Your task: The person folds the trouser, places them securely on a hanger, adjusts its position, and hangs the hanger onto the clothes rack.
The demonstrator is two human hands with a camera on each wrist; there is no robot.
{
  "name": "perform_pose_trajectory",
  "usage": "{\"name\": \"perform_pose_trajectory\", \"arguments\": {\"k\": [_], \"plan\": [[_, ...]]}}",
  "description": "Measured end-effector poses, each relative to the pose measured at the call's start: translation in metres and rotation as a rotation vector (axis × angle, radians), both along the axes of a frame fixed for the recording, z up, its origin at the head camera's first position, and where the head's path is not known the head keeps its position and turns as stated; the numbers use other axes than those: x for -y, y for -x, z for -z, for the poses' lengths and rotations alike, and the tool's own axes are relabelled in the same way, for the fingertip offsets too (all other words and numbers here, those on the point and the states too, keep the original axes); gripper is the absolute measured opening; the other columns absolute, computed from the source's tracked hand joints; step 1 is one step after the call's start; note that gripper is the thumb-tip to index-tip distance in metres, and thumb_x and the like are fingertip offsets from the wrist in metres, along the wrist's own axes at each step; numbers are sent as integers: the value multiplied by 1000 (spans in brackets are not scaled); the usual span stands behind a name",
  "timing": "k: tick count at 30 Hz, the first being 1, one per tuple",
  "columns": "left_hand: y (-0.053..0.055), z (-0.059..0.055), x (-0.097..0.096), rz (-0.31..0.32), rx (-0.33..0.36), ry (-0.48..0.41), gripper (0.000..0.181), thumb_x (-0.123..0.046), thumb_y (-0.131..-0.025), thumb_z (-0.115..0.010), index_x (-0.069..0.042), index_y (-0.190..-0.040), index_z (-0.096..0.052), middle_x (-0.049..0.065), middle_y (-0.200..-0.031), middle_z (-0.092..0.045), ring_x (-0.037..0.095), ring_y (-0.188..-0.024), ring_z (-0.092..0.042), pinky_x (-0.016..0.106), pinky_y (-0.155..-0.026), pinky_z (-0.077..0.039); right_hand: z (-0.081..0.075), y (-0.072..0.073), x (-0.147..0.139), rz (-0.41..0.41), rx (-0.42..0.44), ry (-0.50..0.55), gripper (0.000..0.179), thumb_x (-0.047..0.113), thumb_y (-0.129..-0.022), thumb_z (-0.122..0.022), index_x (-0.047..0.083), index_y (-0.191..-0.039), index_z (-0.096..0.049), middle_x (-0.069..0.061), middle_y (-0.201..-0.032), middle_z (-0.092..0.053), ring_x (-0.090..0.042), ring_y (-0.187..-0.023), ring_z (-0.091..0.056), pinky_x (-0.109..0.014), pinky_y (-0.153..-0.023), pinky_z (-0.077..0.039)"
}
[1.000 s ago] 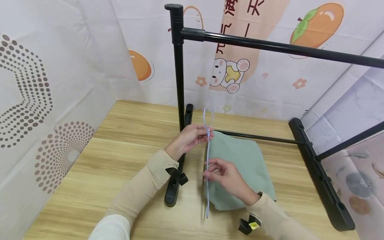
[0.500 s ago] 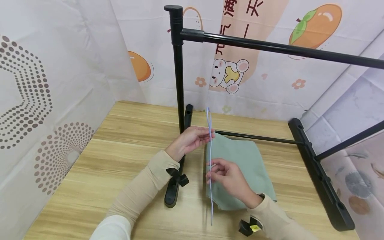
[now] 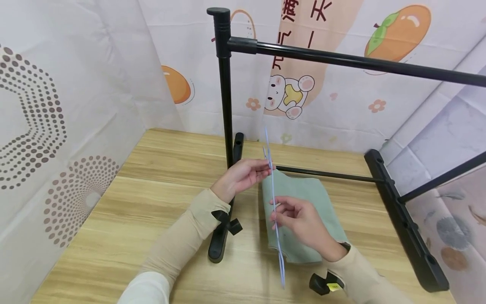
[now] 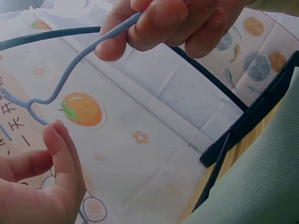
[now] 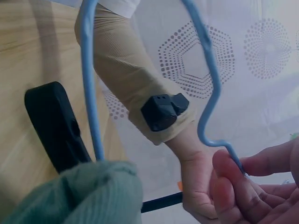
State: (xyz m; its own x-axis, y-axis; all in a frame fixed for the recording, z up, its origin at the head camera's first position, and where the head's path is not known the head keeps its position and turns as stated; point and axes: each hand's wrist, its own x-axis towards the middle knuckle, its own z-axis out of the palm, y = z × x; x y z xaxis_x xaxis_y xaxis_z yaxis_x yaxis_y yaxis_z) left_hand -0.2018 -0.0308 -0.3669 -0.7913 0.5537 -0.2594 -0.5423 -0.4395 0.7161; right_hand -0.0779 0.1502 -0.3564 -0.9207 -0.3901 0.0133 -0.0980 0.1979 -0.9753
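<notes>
A light blue wire clothes hanger is held nearly edge-on to the head view. My left hand has its fingers curled at the hanger's upper part, close to the neck. Lower along the wire, my right hand pinches it between thumb and fingers. The left wrist view shows the hanger's bent shoulder wire and its forked neck, with my left fingertips at the wire. Beneath the right hand, a folded sage-green cloth lies on the wooden table.
A black rack stands on the table, with its top bar above and beyond the hands. Its left post rises just behind my left hand. A right foot and a low crossbar bound the cloth. Patterned curtains hang around.
The hanger has turned so that its lower end has swung right and its top loop no longer shows wide. Both hands have shifted right, the right hand more.
</notes>
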Motion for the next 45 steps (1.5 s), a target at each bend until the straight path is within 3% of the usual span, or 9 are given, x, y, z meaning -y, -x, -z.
{"name": "perform_pose_trajectory", "arguments": {"k": [13,20,23,28,32,37,45], "plan": [[0,-21,-4,3,-20,-75,30,-2,-102,-43,-4,-87,-69,4,-81,-71,8,-74,-68,13,-70,-54,-31,2,-11,-58,-179,24,27,-12,-89,-58,-21,-114,-56,-26,-79,-66,-9,-63,-67,-29,-63,-59],[0,-36,-7,-40,21,-157,32,-4,-103,-42,-4,-89,-71,5,-83,-73,10,-77,-70,13,-69,-54,-54,8,-19,-71,-202,54,24,-12,-88,-60,-20,-111,-58,1,-76,-71,-10,-61,-68,-29,-59,-58],[-1,-44,-10,-44,7,-182,33,-5,-103,-42,-4,-88,-71,5,-84,-73,10,-78,-70,13,-70,-54,-65,8,-24,-61,-193,35,26,-12,-87,-61,-20,-111,-57,7,-75,-71,-11,-60,-68,-29,-59,-58],[-2,-56,-15,-69,-1,-200,35,-5,-103,-42,-5,-84,-72,5,-81,-73,9,-75,-69,12,-68,-53,-80,7,-32,-61,-208,2,24,-11,-87,-62,-17,-111,-59,5,-75,-72,-12,-58,-67,-28,-57,-57],[-3,-64,-20,-99,9,-208,35,-4,-103,-43,-5,-82,-72,4,-78,-72,9,-72,-68,11,-66,-53,-88,8,-41,-66,-261,-18,23,-11,-87,-62,-5,-109,-65,4,-76,-72,-12,-58,-65,-25,-56,-55],[-4,-76,-28,-83,-1,-207,34,-5,-102,-46,-6,-82,-73,4,-78,-72,8,-71,-67,12,-65,-52,-99,7,-56,-80,-343,-67,34,-14,-86,-61,8,-112,-68,2,-78,-73,-11,-60,-65,-23,-58,-54],[-8,-95,-36,-97,-37,-195,28,-8,-101,-49,-6,-83,-70,3,-76,-71,7,-67,-66,11,-63,-52,-117,0,-72,-42,-423,-203,34,-14,-85,-64,7,-111,-69,2,-80,-73,-11,-60,-66,-20,-61,-54]]}}
